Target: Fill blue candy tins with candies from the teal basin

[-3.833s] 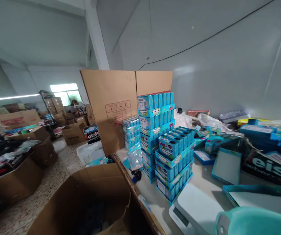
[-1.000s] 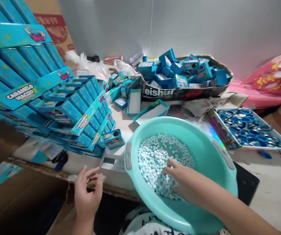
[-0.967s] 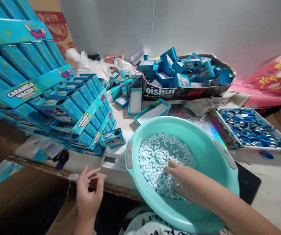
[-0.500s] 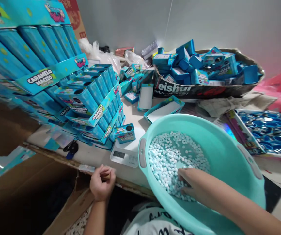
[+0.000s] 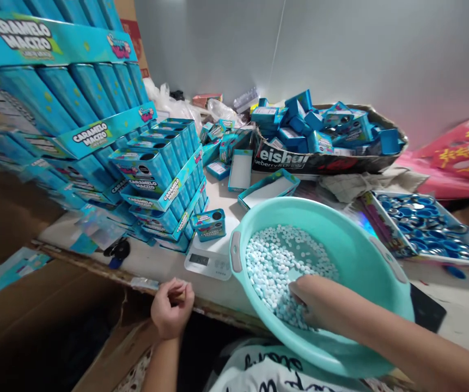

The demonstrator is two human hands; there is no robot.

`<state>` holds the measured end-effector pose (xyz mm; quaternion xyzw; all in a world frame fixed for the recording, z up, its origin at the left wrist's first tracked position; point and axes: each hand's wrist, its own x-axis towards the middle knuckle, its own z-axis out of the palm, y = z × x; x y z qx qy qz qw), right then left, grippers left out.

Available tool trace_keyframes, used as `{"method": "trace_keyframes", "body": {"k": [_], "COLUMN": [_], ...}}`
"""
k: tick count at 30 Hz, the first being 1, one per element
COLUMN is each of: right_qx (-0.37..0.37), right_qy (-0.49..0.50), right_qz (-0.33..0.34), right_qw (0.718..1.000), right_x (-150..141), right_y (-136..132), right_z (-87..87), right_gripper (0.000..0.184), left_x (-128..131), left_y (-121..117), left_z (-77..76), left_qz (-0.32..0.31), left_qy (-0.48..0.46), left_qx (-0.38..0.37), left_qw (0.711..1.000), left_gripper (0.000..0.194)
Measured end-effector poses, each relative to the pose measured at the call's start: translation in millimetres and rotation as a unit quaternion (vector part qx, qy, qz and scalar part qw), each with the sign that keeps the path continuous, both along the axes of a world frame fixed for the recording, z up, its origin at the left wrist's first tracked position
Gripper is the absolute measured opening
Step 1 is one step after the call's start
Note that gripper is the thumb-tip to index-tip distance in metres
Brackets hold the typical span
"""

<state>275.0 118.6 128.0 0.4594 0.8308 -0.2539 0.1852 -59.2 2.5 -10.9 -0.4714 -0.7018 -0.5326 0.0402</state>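
My right hand [image 5: 308, 294] reaches into a turquoise tub [image 5: 365, 234] and touches small pale-blue and white candies [image 5: 269, 267]. Its fingertips are hidden behind the hand and among the candies. My left hand [image 5: 172, 306] is loosely closed at the table's front edge, with fingers curled and nothing visible in its hollow. Beyond that hand is a white digital scale [image 5: 207, 261], partly covered by the tub's rim. On the scale stands a small blue tin [image 5: 209, 224] with a dark round spot on top.
Stacked display boxes [image 5: 107, 133] of blue tins rise at left. Scissors [image 5: 117, 250] lie near the edge. Behind the tub are a cardboard tray [image 5: 324, 165] of blue tins and open box trays [image 5: 270, 188]. A box of blue-rimmed lids [image 5: 430, 228] sits at right; a cardboard carton [image 5: 74, 305] is below left.
The view has shifted slightly, so the background sits lower. My right hand has sunk a little deeper among the candies, hiding more of its fingers. My left hand stays at the edge.
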Motion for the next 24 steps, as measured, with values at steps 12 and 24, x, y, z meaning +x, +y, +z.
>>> {"method": "trace_keyframes", "body": {"k": [12,24], "right_qx": [0.142,0.188], "right_qy": [0.232,0.255], "right_qz": [0.125,0.290], "right_qw": [0.954,0.903], "right_x": [-96,-174], "right_y": [81,127], "right_z": [94.1,95.5], "right_gripper": [0.011,0.016], "left_x": [0,6], "left_y": [1,-1], "left_z": [9.0,10.4], "left_qz": [-0.015,0.017], "left_qy": [0.023,0.034], "left_qx": [0.011,0.011], "left_qw": [1.000,0.999], "left_gripper": [0.028,0.019]}}
